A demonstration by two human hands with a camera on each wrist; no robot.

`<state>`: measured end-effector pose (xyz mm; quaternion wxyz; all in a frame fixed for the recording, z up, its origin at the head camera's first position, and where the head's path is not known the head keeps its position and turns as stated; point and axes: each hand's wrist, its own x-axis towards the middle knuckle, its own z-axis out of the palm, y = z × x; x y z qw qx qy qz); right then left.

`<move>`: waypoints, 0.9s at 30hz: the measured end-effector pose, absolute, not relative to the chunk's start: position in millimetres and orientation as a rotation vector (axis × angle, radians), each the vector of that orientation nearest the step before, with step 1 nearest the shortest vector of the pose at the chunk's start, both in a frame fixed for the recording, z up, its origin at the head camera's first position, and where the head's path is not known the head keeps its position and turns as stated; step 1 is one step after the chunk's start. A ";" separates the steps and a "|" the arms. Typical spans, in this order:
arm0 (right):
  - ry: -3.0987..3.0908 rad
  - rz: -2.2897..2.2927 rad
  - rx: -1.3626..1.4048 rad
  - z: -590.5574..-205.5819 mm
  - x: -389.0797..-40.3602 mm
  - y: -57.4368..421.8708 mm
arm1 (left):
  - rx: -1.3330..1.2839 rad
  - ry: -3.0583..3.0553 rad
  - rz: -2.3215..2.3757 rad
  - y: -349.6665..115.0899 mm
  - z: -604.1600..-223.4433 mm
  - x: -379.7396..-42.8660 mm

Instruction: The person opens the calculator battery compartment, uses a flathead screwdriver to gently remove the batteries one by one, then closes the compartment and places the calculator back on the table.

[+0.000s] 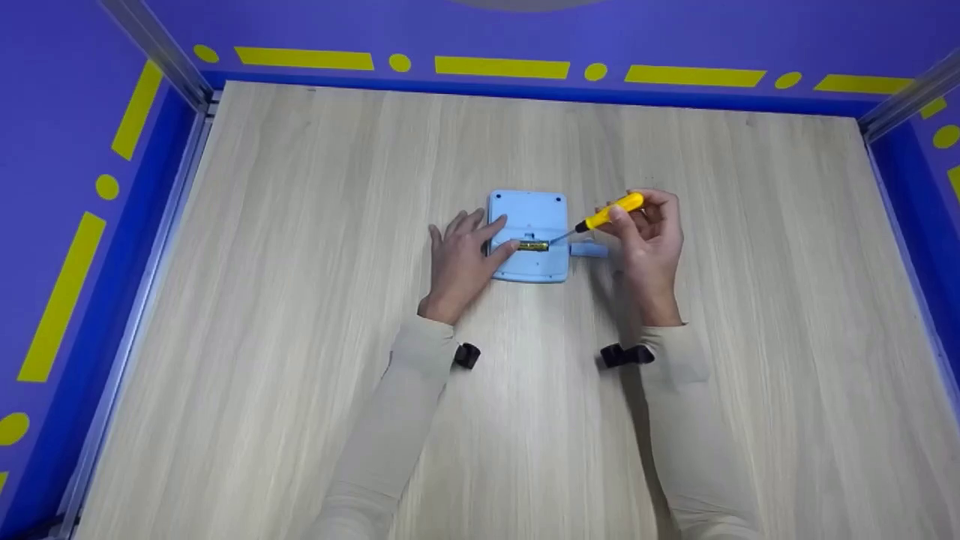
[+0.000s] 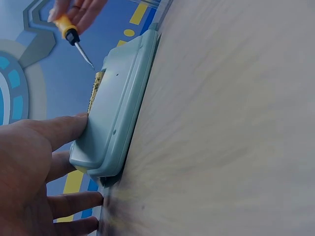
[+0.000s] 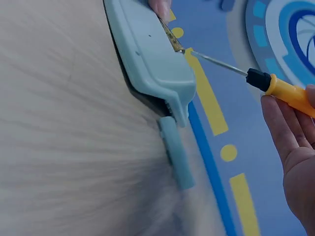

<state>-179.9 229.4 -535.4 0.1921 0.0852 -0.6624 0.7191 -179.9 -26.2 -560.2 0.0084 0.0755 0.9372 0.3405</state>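
Note:
A light-blue device, shaped like a calculator, lies back side up with its battery slot uncovered. A gold-and-black battery sits in the slot. My left hand is at the device's left side: the thumb presses by the battery's left end, the index finger lies over the edge, and the other fingers spread out straight. In my right hand I grip a yellow-handled screwdriver between thumb and fingers. Its thin metal tip slants down to the battery's right end, as the right wrist view also shows.
A small light-blue cover lies on the table just right of the device, below the screwdriver. The wood-grain table is bordered by blue panels with yellow marks at the back and sides.

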 end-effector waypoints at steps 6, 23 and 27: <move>-2.031 1.731 0.380 -521.0 -174.3 214.1 | 0.235 2.925 1.066 -26.8 -558.9 -179.0; -2.144 1.192 0.619 -516.2 -164.5 190.7 | 0.242 2.935 1.059 -26.4 -559.6 -179.5; -2.141 1.146 0.651 -517.4 -163.8 185.6 | 0.235 2.939 1.044 -26.6 -559.3 -179.4</move>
